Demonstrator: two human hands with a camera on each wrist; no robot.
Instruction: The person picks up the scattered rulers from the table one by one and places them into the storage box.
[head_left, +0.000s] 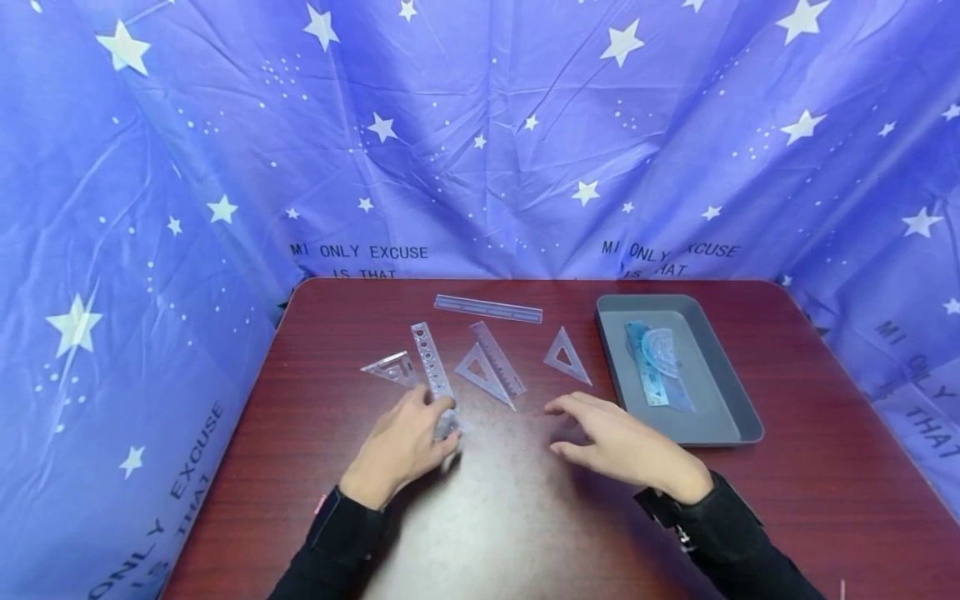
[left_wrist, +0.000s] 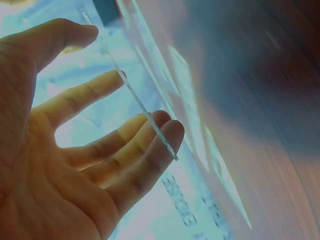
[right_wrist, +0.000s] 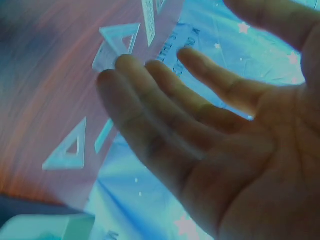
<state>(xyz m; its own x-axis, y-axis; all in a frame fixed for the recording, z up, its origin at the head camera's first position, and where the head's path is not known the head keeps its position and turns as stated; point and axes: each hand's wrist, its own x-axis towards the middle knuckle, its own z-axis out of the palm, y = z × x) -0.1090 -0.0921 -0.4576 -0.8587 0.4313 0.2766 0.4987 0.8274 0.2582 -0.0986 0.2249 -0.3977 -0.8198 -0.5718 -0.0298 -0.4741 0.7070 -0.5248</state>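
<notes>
My left hand [head_left: 401,446] holds a thin clear plastic piece [head_left: 447,425] between thumb and fingers. Edge-on in the left wrist view, this plastic piece [left_wrist: 135,97] shows as a narrow line, so its outline is hidden. A clear ruler with round holes [head_left: 431,358] runs up the table from my left fingers, and a small set square [head_left: 393,367] lies left of it. My right hand [head_left: 618,442] is over the table with fingers loosely spread and nothing in them. Nearest it is another clear set square [head_left: 558,358], also visible as a triangle [right_wrist: 70,152] in the right wrist view.
A grey tray [head_left: 723,392] at the right has a blue ruler [head_left: 647,367] and a clear protractor [head_left: 662,352] inside. Between the hands and the back edge lie a larger set square [head_left: 472,375], a short ruler [head_left: 498,358] crossing it, and a long ruler [head_left: 487,308].
</notes>
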